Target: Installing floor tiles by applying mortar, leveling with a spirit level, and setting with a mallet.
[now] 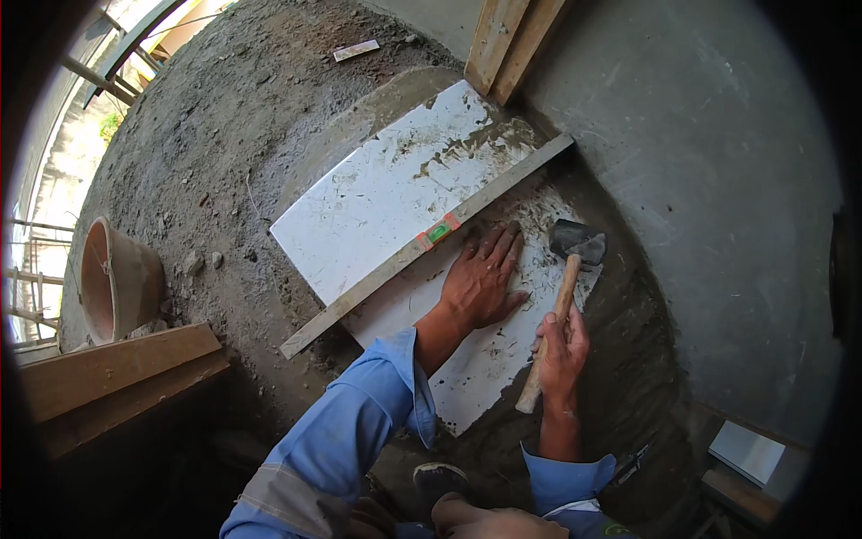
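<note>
My left hand (486, 275) lies flat with its fingers stretched on the nearer white tile (471, 382), its fingertips close to the spirit level (377, 301). The long grey level lies diagonally along the seam between that tile and the farther white tile (350, 216), a green vial in an orange frame near its middle. My right hand (563, 352) is wrapped round the wooden handle of a mallet (567, 278). The mallet's dark head is at the tile's right edge; whether it touches the tile I cannot tell. Wet mortar smears both tiles.
Wet mortar (628, 359) borders the tiles beside a grey wall (709, 180). Wooden boards (503, 45) lean at the far corner. A bucket (121, 283) lies tilted on the rubble-strewn ground at left, near more boards (126, 368). A small white tile piece (356, 50) lies farther off.
</note>
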The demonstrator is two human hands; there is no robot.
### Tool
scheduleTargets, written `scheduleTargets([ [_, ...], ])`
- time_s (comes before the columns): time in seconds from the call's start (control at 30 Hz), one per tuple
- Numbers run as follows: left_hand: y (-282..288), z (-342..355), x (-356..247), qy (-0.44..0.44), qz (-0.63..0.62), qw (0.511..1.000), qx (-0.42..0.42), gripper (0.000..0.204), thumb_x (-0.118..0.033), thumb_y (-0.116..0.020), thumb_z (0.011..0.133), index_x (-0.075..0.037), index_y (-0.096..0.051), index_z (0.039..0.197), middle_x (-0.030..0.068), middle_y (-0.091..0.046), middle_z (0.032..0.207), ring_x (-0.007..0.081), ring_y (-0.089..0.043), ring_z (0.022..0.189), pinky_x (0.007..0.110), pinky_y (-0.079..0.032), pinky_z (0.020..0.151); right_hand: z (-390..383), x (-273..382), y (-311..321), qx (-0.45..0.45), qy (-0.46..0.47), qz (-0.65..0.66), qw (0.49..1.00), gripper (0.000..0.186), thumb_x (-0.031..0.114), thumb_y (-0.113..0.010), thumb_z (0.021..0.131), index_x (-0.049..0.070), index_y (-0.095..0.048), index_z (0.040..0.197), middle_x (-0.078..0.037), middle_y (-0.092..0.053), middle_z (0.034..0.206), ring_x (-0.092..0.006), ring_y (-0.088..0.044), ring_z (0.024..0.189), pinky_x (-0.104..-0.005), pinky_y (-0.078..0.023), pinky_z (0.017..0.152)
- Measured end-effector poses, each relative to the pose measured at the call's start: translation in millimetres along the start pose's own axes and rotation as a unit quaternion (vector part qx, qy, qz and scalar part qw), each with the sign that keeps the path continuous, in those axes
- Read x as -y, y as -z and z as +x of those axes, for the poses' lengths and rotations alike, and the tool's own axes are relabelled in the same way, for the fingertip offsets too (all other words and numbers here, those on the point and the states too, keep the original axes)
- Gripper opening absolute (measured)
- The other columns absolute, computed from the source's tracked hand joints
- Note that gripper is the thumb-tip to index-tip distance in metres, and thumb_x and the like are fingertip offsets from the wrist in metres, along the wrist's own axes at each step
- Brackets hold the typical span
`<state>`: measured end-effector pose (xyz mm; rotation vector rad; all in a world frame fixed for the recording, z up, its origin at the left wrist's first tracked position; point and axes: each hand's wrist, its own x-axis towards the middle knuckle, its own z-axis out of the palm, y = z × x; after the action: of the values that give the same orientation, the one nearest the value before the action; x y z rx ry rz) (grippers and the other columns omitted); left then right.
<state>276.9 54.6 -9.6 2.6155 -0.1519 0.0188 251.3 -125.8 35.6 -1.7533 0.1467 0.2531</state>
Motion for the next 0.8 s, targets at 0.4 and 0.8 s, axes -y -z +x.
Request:
scheduleTargets([
  [0.4,-10,4,3,0.002,-0.021,1.000,-0.013,0.088,-0.057,-0.055,0.091,0.000,-0.029,0.153,0.0177,-0.028,0.160,0.0315,-0.025,0.149,0.051,-0.024,0.119,43,12,20,-0.083,0.331,-0.348,0.873,0.056,0.012,-0.048,0.103,-0.011,-0.028,0.150,-0.035,-0.048,0.138,-0.0378,-0.056,0.123,-0.0391,-0.047,0.097],
  [0.8,-14,9,-2,-0.007,-0.014,0.999,-0.036,0.086,-0.058,-0.053,0.092,0.000,-0.031,0.152,0.0177,-0.029,0.159,0.0311,-0.026,0.149,0.051,-0.027,0.117,39,0,19,-0.073,0.247,-0.292,0.921,0.056,0.018,-0.047,0.104,-0.008,-0.029,0.151,-0.035,-0.047,0.140,-0.0418,-0.053,0.128,-0.0415,-0.043,0.103],
])
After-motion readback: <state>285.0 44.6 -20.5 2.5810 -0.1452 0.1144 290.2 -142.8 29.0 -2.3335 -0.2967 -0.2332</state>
